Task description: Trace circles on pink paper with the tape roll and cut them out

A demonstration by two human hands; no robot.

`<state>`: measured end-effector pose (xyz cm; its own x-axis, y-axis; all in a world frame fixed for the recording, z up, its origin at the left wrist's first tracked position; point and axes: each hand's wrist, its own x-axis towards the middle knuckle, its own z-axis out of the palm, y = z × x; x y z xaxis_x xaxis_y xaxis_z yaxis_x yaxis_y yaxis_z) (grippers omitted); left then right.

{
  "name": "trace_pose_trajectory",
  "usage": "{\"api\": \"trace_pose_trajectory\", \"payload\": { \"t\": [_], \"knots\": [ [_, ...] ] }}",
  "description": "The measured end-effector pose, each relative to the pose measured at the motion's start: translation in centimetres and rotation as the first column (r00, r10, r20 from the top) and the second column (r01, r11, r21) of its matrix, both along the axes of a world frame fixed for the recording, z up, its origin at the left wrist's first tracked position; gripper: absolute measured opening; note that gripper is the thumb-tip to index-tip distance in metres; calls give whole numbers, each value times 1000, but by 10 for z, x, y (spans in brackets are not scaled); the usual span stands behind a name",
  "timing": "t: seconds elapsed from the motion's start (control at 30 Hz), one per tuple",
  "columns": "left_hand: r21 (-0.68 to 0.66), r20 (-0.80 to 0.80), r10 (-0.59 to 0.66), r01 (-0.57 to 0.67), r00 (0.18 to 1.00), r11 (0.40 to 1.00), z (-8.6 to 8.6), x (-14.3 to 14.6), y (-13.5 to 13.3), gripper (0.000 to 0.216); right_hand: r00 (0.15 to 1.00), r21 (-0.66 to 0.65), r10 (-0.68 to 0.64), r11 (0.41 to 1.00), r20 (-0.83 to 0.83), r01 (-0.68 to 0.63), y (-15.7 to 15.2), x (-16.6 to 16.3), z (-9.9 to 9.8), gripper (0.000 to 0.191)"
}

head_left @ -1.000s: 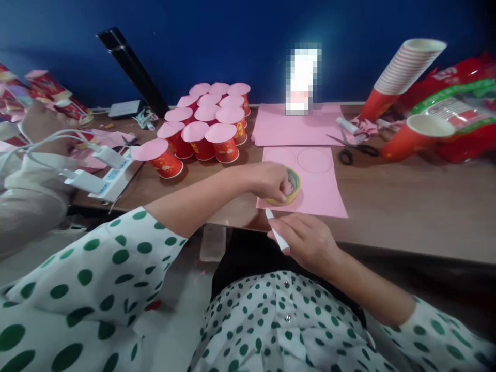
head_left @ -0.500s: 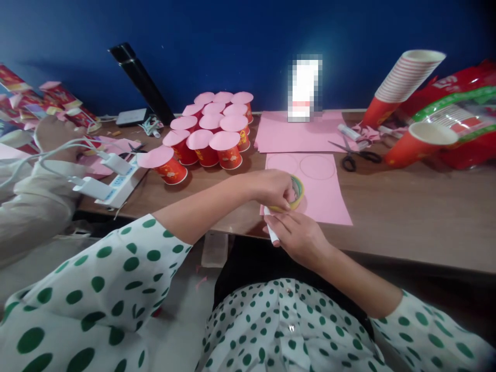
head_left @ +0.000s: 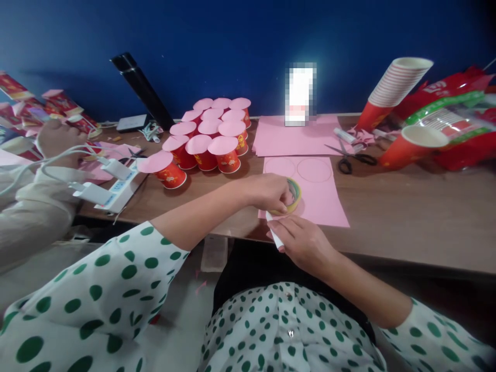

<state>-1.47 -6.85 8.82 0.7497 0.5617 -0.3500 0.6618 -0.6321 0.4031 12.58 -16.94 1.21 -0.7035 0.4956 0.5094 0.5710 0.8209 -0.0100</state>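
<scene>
A pink paper sheet [head_left: 323, 204] with two drawn circles near its far edge lies in front of me. On its near left part sits a roll of tape [head_left: 296, 192], yellow outside and greenish inside. My left hand [head_left: 271, 192] is closed on the roll, fingers reaching into its ring. My right hand [head_left: 304, 237] grips a white marker [head_left: 276, 235] that slants beside the near rim of the roll. The marker's tip is hidden by the hands and the roll.
Red paper cups topped with pink discs [head_left: 199, 144] stand left of the sheet. Scissors [head_left: 351, 155], stacked cups [head_left: 399, 82] and a red bag [head_left: 457, 124] are right. A power strip [head_left: 122, 191] and another person's hand [head_left: 58, 139] are left. A lit phone [head_left: 300, 95] stands behind.
The right hand and marker have shifted slightly along the near rim of the roll, with the marker's angle a little changed. The left hand stays on the roll; the whole view tilts slightly.
</scene>
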Motion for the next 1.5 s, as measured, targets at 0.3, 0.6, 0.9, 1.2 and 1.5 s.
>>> {"api": "trace_pose_trajectory", "payload": {
  "t": [0.3, 0.6, 0.9, 1.2, 1.5],
  "knots": [
    [16, 25, -11, 11, 1000, 1000, 3, 0, -2, 18, 989, -94, -3, 996, -150, -11, -9, 32, 0, 19],
    [56, -6, 6, -6, 1000, 998, 6, -1, -8, 22, 950, -61, -139, 990, -281, 127, -14, 78, -3, 36],
    [437, -43, 155, -121, 987, 891, 31, -15, -19, 25, 975, -92, -218, 971, 54, 222, -15, 109, -6, 48],
    [584, 115, 206, -234, 972, 777, 45, -5, -48, 23, 960, -231, -263, 944, -98, 236, -15, 117, -3, 46],
    [620, -30, 55, -25, 998, 785, -9, 59, -74, 20, 848, -219, -464, 882, -257, 416, -11, 149, 10, 31]
  ]
}}
